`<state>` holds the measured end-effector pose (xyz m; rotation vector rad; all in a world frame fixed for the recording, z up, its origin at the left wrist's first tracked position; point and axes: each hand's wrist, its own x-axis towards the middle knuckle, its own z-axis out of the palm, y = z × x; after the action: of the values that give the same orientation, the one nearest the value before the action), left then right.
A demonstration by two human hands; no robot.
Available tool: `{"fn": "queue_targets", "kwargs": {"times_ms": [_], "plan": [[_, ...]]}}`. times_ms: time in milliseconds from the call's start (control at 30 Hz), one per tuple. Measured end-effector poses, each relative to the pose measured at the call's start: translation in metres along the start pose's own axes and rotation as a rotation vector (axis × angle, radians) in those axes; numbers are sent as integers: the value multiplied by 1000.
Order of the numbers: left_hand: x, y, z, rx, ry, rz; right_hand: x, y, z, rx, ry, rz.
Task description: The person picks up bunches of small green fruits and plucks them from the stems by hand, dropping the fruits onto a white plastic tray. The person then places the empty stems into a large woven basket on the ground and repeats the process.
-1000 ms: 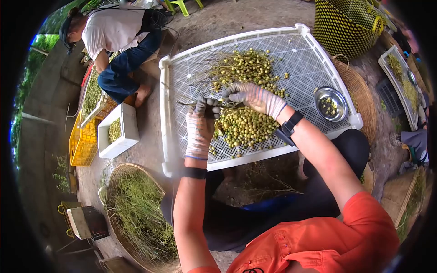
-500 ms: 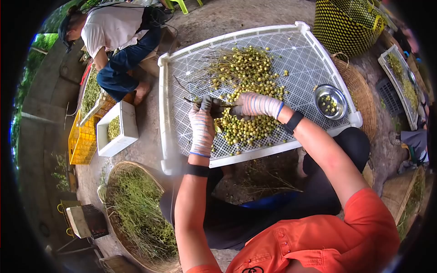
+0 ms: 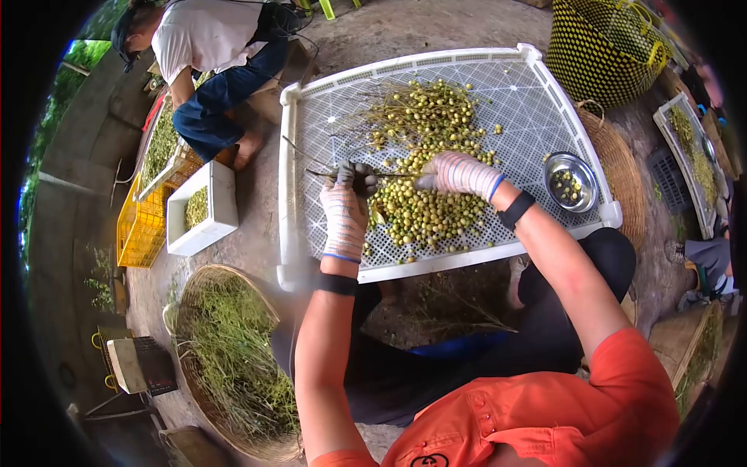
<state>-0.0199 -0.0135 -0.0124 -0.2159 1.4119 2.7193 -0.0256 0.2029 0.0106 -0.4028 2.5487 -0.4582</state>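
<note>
Both hands wear striped knit gloves with dark fingertips, over a white perforated tray (image 3: pixel 319 124). My left hand (image 3: pixel 346 198) is closed on a thin dark twig (image 3: pixel 315 173) whose end sticks out to the left. To its right, my right hand (image 3: pixel 459 175) has its fingers pressed together over the fruit; what they hold, if anything, is too small to tell. Round yellow-green fruits (image 3: pixel 428 214) lie heaped below and between the hands. Farther back are more fruits on thin stems (image 3: pixel 412 113). A metal bowl (image 3: pixel 569 183) with a few fruits sits at the tray's right.
A seated co-worker (image 3: pixel 210 47) bends over another tray at the upper left. Near them are a white box (image 3: pixel 222 206) and a yellow crate (image 3: pixel 140 233). A wicker basket of green stems (image 3: pixel 233 350) stands lower left, a yellow-black woven basket (image 3: pixel 603 54) upper right.
My right hand has moved right, away from my left hand, widening the gap between them. The view has shifted slightly.
</note>
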Motion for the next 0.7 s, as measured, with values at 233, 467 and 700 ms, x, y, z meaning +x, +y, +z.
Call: {"fn": "queue_targets", "kwargs": {"times_ms": [233, 467, 700], "plan": [[1, 9, -1, 19, 48, 24, -1, -1, -13, 158, -172, 141], [-8, 27, -3, 320, 200, 179, 37, 45, -4, -10, 357, 69], [-7, 15, 3, 619, 180, 253, 81, 3, 16, -325, 330, 144]]}}
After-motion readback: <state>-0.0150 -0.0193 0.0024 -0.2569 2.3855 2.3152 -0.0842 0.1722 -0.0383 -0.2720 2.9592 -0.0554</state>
